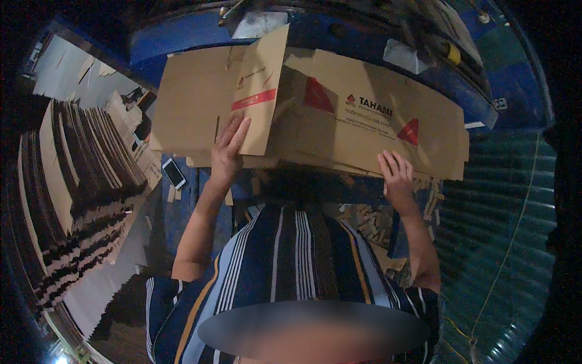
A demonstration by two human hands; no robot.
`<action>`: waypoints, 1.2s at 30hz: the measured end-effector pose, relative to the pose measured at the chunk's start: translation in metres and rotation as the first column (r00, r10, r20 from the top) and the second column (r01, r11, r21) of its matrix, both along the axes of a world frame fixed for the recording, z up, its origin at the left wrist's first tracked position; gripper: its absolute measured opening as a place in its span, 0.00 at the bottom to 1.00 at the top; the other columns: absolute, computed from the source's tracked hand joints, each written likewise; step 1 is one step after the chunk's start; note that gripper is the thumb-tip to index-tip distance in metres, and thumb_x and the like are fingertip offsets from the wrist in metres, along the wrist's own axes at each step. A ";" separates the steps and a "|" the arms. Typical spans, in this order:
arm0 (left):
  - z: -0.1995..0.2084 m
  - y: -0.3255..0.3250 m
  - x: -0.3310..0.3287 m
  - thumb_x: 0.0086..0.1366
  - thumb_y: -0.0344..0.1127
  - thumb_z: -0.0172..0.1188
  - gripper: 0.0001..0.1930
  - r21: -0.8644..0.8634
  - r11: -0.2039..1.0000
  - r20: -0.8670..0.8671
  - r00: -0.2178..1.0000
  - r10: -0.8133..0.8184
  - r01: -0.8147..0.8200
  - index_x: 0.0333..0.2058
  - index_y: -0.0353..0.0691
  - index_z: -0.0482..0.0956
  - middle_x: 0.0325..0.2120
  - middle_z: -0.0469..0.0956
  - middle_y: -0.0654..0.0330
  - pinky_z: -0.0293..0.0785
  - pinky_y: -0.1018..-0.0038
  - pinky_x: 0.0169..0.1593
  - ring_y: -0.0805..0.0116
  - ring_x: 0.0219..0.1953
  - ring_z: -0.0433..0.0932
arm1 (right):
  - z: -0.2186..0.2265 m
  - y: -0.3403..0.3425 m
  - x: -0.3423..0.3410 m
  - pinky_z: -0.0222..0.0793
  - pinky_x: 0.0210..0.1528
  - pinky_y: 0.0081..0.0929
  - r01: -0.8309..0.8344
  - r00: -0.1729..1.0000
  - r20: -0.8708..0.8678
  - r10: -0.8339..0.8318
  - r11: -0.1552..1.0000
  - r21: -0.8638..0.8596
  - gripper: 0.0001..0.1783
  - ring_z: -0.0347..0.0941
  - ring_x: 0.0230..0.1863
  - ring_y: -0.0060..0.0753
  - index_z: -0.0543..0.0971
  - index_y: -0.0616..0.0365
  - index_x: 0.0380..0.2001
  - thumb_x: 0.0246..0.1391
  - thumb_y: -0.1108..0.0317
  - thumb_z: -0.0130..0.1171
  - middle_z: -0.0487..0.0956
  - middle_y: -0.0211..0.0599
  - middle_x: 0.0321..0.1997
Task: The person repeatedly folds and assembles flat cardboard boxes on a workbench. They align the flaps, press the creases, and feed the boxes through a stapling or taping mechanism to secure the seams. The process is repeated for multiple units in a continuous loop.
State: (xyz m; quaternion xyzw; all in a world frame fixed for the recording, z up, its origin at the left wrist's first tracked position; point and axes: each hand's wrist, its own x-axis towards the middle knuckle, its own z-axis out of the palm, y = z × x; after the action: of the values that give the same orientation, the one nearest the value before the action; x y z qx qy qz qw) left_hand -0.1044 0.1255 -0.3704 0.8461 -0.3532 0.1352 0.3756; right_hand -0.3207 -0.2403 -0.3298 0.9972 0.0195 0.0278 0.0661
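A printed brown cardboard box blank [370, 115] with red marks spreads in front of me, on top of more cardboard. At its left part a narrow panel [257, 97] with a red band stands raised, tilted up from the rest. My left hand [228, 148] is closed on the lower edge of that panel, fingers against its printed face; the thumb is hidden. On the right, my right hand [397, 179] grips the near edge of the blank, its fingertips on top and the thumb out of sight. A plain brown cardboard sheet [191, 100] shows behind the raised panel.
A blue machine frame [182, 64] curves along the far side. Tall stacks of cardboard [79, 164] stand at the left. A white phone [174, 174] lies near my left forearm. Cardboard scraps [370, 224] litter the area below the blank. Green corrugated sheeting [497, 212] is at the right.
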 end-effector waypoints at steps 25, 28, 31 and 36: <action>0.044 -0.052 0.063 0.56 0.23 0.47 0.23 0.042 0.997 0.248 0.967 0.055 -0.067 0.53 0.37 0.72 0.53 0.71 0.50 0.65 0.60 0.59 0.51 0.57 0.68 | 0.001 -0.086 0.088 0.59 0.59 0.49 -0.290 0.856 0.443 0.266 0.957 -0.014 0.25 0.64 0.58 0.46 0.74 0.59 0.50 0.44 0.75 0.51 0.72 0.38 0.56; 0.047 -0.052 0.061 0.56 0.22 0.48 0.23 -0.029 0.995 0.269 0.958 0.100 -0.096 0.52 0.37 0.72 0.51 0.72 0.50 0.66 0.60 0.58 0.51 0.56 0.69 | 0.002 -0.086 0.080 0.56 0.62 0.52 -0.250 0.854 0.453 0.254 0.966 -0.070 0.24 0.63 0.60 0.46 0.75 0.59 0.49 0.45 0.74 0.52 0.71 0.38 0.57; 0.050 -0.053 0.064 0.55 0.21 0.49 0.23 0.008 0.995 0.306 0.947 0.095 -0.103 0.51 0.37 0.73 0.49 0.74 0.50 0.67 0.60 0.57 0.50 0.54 0.71 | 0.002 -0.087 0.082 0.55 0.63 0.53 -0.240 0.881 0.403 0.247 0.968 -0.068 0.22 0.62 0.61 0.46 0.76 0.59 0.48 0.46 0.74 0.51 0.71 0.39 0.58; 0.047 -0.054 0.059 0.55 0.21 0.49 0.21 -0.051 0.992 0.305 0.944 0.129 -0.119 0.50 0.37 0.74 0.47 0.75 0.49 0.69 0.59 0.56 0.49 0.53 0.73 | 0.008 -0.088 0.078 0.61 0.57 0.50 -0.288 0.825 0.504 0.256 0.957 -0.014 0.25 0.66 0.57 0.47 0.77 0.63 0.46 0.38 0.82 0.54 0.72 0.42 0.54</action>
State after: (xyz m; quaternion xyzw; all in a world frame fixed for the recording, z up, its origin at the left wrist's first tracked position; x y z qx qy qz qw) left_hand -0.0457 0.0718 -0.3230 0.8292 -0.3511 0.2943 0.3204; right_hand -0.2431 -0.3283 -0.3213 0.9441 0.1427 0.2954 0.0330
